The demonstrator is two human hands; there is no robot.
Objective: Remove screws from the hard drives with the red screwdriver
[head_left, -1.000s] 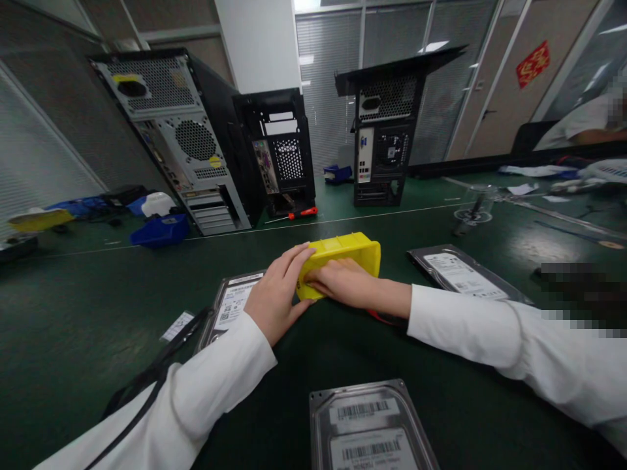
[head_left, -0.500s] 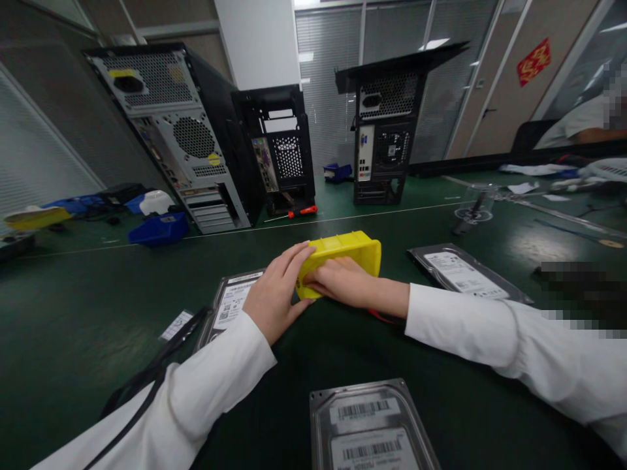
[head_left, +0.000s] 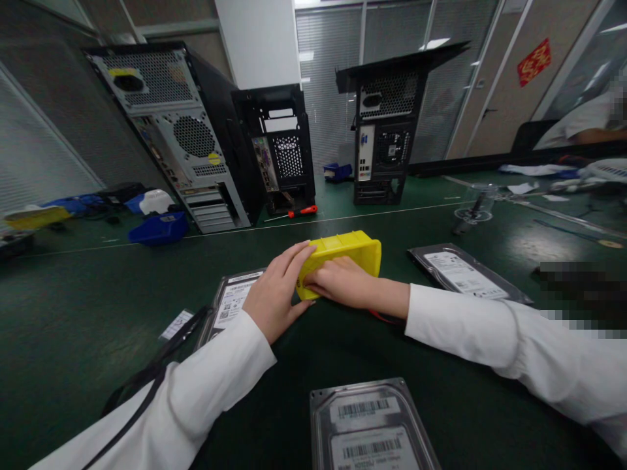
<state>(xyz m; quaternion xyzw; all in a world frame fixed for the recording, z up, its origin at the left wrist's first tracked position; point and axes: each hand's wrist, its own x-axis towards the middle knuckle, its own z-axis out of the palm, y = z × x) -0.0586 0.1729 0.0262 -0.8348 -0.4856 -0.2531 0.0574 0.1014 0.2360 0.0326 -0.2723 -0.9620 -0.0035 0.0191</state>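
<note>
Bin, yellow, tilts over the table beyond a hard drive; the left hand grips its left end, the right hand is inside, its hold impossible to tell.

Bin, centre: plain yellow. Counter: dark green. Hard drive, six o'clock: silver; white labels bear black barcode stripes. Screwdriver handle, eleven o'clock: red. Tray, nine o'clock: blue. Poster, two o'clock: red, gold characters.

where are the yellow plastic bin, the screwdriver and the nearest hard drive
Yellow plastic bin (head_left: 341,242), head view: its upward-facing side.
Screwdriver (head_left: 307,210), head view: its handle.
Nearest hard drive (head_left: 365,409), head view: its upper barcode label.
</note>
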